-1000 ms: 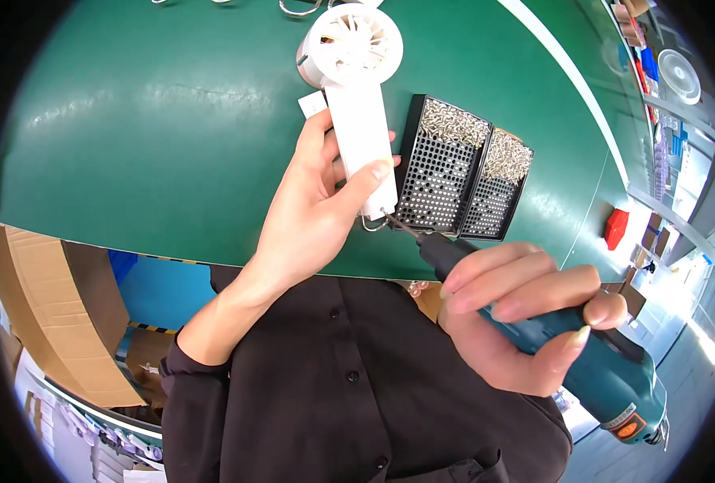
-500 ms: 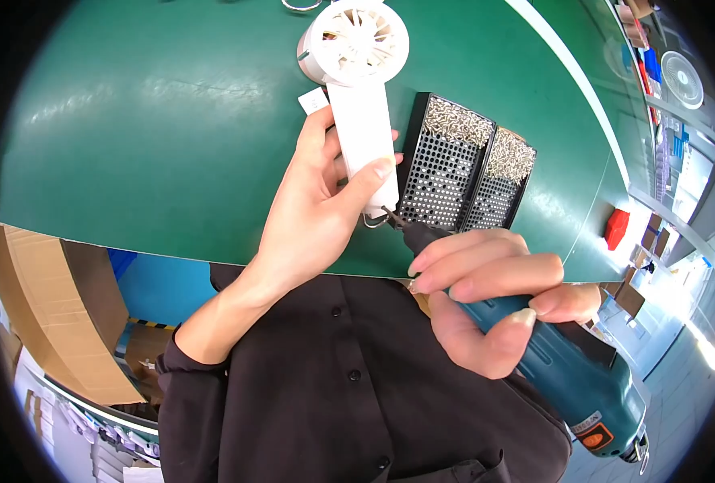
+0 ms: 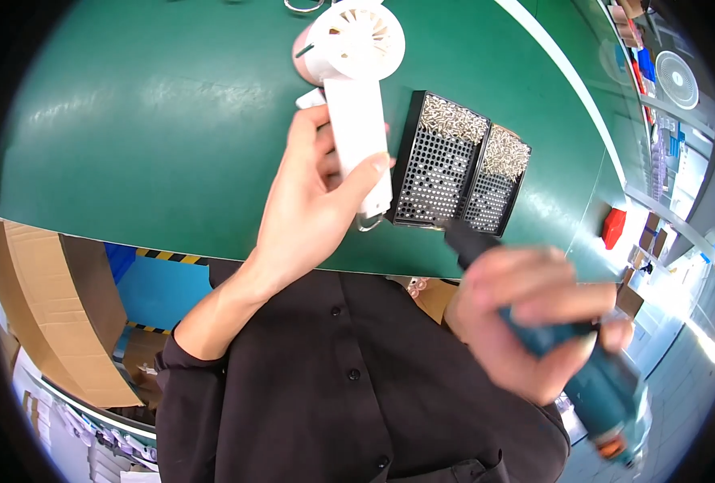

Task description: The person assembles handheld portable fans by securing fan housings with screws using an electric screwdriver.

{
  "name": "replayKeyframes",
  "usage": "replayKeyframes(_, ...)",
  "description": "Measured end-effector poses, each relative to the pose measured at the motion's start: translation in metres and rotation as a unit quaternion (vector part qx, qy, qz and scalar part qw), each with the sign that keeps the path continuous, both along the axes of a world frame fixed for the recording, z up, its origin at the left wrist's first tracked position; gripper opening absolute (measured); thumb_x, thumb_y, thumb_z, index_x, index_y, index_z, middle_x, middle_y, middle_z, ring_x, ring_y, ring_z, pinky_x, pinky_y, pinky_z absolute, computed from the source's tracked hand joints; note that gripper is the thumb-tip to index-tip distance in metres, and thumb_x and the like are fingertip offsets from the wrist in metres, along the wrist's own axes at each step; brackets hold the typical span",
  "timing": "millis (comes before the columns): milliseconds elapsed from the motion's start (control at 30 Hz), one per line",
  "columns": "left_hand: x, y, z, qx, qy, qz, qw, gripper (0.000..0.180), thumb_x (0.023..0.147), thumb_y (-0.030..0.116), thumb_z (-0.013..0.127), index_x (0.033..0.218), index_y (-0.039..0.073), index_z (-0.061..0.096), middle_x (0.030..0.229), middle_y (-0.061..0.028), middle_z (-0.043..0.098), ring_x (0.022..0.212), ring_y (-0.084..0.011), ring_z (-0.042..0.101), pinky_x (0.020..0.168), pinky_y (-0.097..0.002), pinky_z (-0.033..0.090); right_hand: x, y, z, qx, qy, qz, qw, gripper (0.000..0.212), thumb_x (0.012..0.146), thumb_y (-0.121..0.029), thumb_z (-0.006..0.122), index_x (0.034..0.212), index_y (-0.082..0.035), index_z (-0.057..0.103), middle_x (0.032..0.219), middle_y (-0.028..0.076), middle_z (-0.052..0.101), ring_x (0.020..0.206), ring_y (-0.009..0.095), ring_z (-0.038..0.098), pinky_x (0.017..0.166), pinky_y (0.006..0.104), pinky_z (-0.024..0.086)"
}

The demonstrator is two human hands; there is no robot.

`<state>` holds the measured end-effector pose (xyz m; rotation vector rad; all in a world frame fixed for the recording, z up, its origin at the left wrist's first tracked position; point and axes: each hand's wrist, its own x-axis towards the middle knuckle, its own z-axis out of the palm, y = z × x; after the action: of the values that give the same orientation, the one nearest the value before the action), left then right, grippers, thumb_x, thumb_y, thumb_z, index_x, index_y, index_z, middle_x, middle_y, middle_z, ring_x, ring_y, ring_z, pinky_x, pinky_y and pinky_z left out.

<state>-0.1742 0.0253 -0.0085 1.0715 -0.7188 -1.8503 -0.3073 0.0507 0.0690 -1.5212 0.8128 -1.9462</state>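
My left hand [image 3: 313, 193] is closed around the handle of a white handheld fan [image 3: 357, 133], thumb across its front and fingers behind. The fan's round slotted head points away from me, and a pinkish rear shell shows at its left side. A small metal ring hangs at the handle's lower end. In my right hand [image 3: 534, 310] is a teal electric screwdriver [image 3: 599, 394], blurred by motion. Its black nose reaches the near edge of the black screw trays [image 3: 442, 173], apart from the fan. The bit's tip is too blurred to make out.
Both trays hold loose screws heaped at the far end and rows of holes below. A red object [image 3: 613, 229] lies at the right of the green table [image 3: 156, 145]. A cardboard box [image 3: 51, 306] stands below the table edge at left. A metal ring [image 3: 302, 5] shows at the top.
The screwdriver has moved right, away from the handle's lower end, to beside the trays' near edge. The fan has tilted slightly in my left hand, so its pink rear shell shows more.
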Motion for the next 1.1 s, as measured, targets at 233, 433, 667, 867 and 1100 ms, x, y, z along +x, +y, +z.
replayKeyframes(233,0.049,0.014,0.008,-0.363,-0.467,0.038,0.806,0.051,0.079,0.000,0.069,0.124,-0.002,0.044,0.110,-0.0199,0.059,0.092,-0.0345,0.063,0.080,-0.0393,0.051,-0.021,-0.028,-0.027,0.123,-0.025,-0.085,0.989,0.030,0.089,-0.006,0.056,0.109,-0.003,0.034,0.061,0.014,0.052,0.042,0.023,0.052,0.040,0.0389,0.051)
replayKeyframes(433,0.079,0.029,0.015,-0.397,-0.603,-0.095,0.685,0.063,0.063,-0.006,0.074,0.121,0.005,0.050,0.109,-0.0142,0.056,0.085,-0.0325,0.055,0.071,-0.0404,0.048,-0.023,-0.034,-0.031,0.127,-0.016,-0.054,0.990,0.027,0.090,-0.006,0.056,0.106,-0.004,0.034,0.064,0.014,0.054,0.045,0.022,0.054,0.041,0.0366,0.051)
replayKeyframes(667,0.072,0.040,0.008,-0.352,-0.559,-0.083,0.747,0.078,0.066,-0.001,0.076,0.137,0.009,0.047,0.106,-0.0109,0.054,0.082,-0.0275,0.055,0.073,-0.0373,0.048,-0.017,-0.032,-0.026,0.124,0.009,-0.062,0.990,0.027,0.090,-0.006,0.055,0.109,-0.004,0.036,0.065,0.015,0.054,0.045,0.023,0.055,0.042,0.0383,0.052)
replayKeyframes(867,0.065,0.031,0.020,-0.397,-0.590,-0.153,0.687,0.068,0.070,0.002,0.066,0.132,0.029,0.059,0.103,-0.0090,0.050,0.076,-0.0218,0.051,0.067,-0.0329,0.045,-0.017,-0.023,0.006,0.086,-0.009,-0.011,0.996,0.023,0.098,-0.022,0.039,0.116,-0.007,0.042,0.071,0.012,0.048,0.041,0.024,0.047,0.037,0.0384,0.044)
replayKeyframes(1100,0.061,0.031,0.017,-0.414,-0.576,-0.145,0.690,0.069,0.071,-0.002,0.064,0.133,0.028,0.057,0.103,-0.0108,0.050,0.075,-0.0220,0.050,0.065,-0.0321,0.044,0.009,-0.020,0.022,0.097,0.064,0.073,0.991,0.033,0.096,-0.026,0.040,0.118,-0.001,0.044,0.073,0.011,0.045,0.041,0.021,0.044,0.036,0.0360,0.041)
